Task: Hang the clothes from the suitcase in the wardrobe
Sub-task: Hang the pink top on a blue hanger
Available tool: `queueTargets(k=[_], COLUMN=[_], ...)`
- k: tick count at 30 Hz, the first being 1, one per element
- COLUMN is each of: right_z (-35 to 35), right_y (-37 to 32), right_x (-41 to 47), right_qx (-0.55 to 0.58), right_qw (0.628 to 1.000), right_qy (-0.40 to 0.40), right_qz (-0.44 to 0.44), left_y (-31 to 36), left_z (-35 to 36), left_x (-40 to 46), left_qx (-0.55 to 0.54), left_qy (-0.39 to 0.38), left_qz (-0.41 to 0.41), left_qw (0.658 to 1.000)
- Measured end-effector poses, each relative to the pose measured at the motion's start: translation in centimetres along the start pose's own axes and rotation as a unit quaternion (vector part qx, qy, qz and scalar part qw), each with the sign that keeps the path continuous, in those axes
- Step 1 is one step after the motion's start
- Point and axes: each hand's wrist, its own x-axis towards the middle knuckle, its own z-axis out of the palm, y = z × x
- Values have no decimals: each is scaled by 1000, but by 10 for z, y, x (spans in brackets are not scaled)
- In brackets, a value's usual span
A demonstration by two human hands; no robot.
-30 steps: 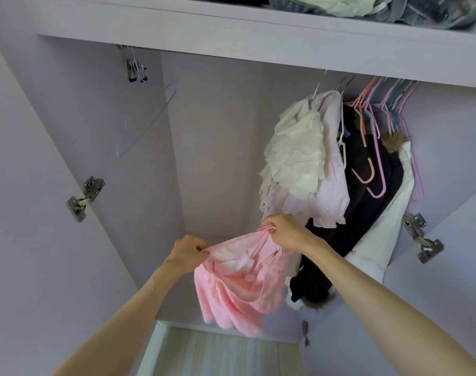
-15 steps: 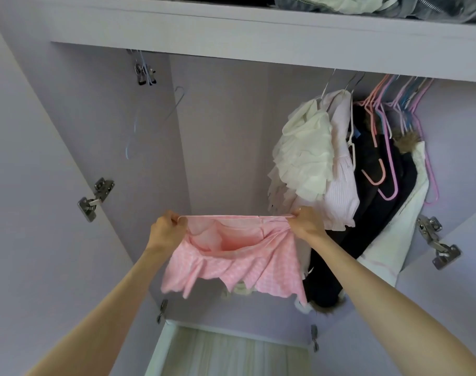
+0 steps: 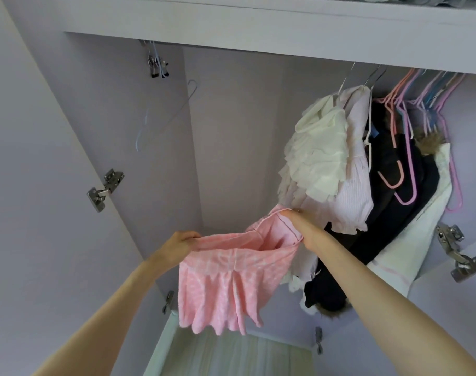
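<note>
A pink checked skirt (image 3: 231, 283) hangs between my two hands in front of the open wardrobe. My left hand (image 3: 181, 244) grips the waistband at its left end. My right hand (image 3: 299, 226) holds the waistband's right end, with the fingers inside the waist opening, close to the hanging clothes. An empty pale wire hanger (image 3: 166, 118) with clips (image 3: 156, 65) hangs at the upper left of the wardrobe. The suitcase is out of view.
On the rail at the right hang a cream ruffled top (image 3: 318, 156), a pale pink blouse (image 3: 353, 191), dark garments (image 3: 394, 213), a white coat (image 3: 416, 240) and several empty pink and purple hangers (image 3: 402, 158). Door hinges (image 3: 104, 189) stick out at both sides. A shelf (image 3: 258, 28) runs above.
The waistband was stretched flat between my hands half a second ago. Now my right hand has risen and slipped into the waist opening, and the skirt hangs tilted, lower at the left.
</note>
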Motion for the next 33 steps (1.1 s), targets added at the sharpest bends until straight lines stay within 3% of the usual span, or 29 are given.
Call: queueTargets(k=[6,11,23,29,33], right_z=[-1,-1,10,30,44], right_y=[14,27,49,35,16], right_x=[4,8,0,1,12], right_qx=[-59,-186,-399,-451,-431], right_qw=[997,971,899,870,881], right_qy=[-15,-52,-32,-32,-24], right_qz=[-50,-142,-176,-194,-193], left_y=[-3,-9,-21,-36,-38], left_z=[16,22,38,21,0], left_x=[-6,-10,-24,-23,-14], left_qx=[157,205,152,-104,-10], left_qy=[-31,85,179,187,217], left_qz=[-47,-34,-65,-183,-173], left_qw=[986,974,970,959,961])
